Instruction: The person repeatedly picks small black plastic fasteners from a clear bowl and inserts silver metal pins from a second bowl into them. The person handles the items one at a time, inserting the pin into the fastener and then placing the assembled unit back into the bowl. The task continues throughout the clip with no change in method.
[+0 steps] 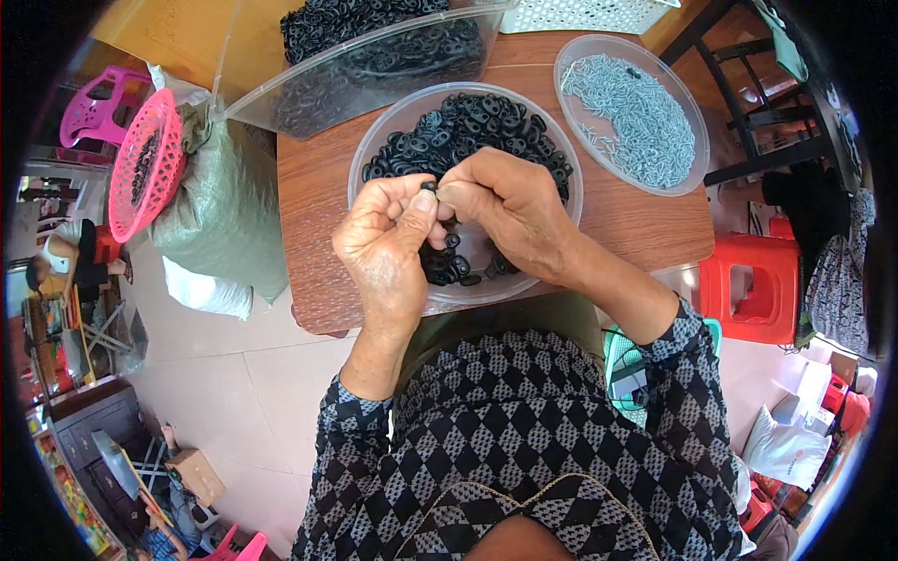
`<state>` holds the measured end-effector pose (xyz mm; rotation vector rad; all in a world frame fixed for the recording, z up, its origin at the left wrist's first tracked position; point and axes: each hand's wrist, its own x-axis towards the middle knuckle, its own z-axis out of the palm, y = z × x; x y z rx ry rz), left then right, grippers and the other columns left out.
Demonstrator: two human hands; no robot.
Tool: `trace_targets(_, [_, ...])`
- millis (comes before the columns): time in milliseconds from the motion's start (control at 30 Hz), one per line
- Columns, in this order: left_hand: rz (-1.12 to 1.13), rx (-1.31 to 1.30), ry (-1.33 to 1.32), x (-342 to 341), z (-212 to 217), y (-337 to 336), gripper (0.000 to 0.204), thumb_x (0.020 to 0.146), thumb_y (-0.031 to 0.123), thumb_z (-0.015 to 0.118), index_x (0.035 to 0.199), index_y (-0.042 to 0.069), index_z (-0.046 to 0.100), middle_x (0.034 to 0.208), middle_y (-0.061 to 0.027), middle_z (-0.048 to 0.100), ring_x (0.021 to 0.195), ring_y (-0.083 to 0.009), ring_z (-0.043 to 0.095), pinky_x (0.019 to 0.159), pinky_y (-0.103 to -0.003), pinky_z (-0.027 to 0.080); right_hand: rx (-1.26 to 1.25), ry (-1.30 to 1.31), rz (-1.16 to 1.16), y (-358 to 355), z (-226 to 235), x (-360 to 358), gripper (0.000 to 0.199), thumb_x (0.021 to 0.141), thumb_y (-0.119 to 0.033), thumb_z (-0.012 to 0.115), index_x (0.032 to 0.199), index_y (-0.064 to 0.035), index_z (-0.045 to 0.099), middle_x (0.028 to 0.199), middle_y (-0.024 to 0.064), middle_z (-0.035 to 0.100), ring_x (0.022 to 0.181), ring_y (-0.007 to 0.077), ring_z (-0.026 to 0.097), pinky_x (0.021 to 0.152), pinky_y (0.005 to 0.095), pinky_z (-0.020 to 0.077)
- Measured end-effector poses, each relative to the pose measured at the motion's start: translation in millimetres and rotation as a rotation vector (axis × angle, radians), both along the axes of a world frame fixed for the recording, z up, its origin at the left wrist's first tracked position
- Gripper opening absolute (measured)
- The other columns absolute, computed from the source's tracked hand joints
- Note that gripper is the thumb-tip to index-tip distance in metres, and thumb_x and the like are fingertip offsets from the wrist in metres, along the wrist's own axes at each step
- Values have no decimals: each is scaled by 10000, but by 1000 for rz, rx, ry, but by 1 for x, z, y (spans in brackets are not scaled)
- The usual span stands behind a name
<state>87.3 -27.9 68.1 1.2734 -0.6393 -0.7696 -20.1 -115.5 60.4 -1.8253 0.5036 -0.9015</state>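
The person's left hand (383,234) pinched one small black piece (428,186) between thumb and forefinger, just over the round tub on the table. The right hand (519,215) was closed to a narrow pinch, its fingertips right beside the piece; whether it gripped anything of its own could not be told, since the fingers hid the spot. The piece looked like hard plastic: probably very light, stiff, smooth enough to slip and unlikely to break. It seemed best taken by its outer edges, with the fingertips.

Below the hands was the one clear tub (482,292), with loose black pieces (468,126) heaped at its far side and a few strewn nearer; they overlapped too much to count. The tub rested on one brown table (318,224). Beyond it to the right lay one shallow round dish (700,154) of silvery screws (636,122), again past counting, with a dark bit among them near the top.

To the far left stood one clear box (281,112) with many more black pieces, and past the tub one white basket (589,16). Off the table's left side, one pink basket (168,178) sat by one green sack (224,196).
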Motion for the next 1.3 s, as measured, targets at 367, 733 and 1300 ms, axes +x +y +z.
trace_targets(367, [100,-10,14,11,1,9,138,851,-10,575,975,-69,576,754,-135,631,584,-117,567,511,-215,463,-467,333,159,1,-20,-21,141,653,-35,664,789,-40,627,705,90,537,690,264,511,591,374,424])
trace_targets(733, [91,-4,36,10,-2,15,137,843,-4,597,968,-57,589,747,-110,636,606,-100,580,525,-193,467,-694,476,192,13,-28,-3,108,583,-4,606,633,-25,512,676,109,526,680,276,505,602,373,431])
trace_targets(1300, [94,10,65,6,-3,17,118,854,16,594,956,-42,584,768,-111,639,603,-97,576,548,-195,475,-412,412,115,6,-21,-13,163,623,-27,660,679,-26,508,672,107,538,666,288,514,580,390,414])
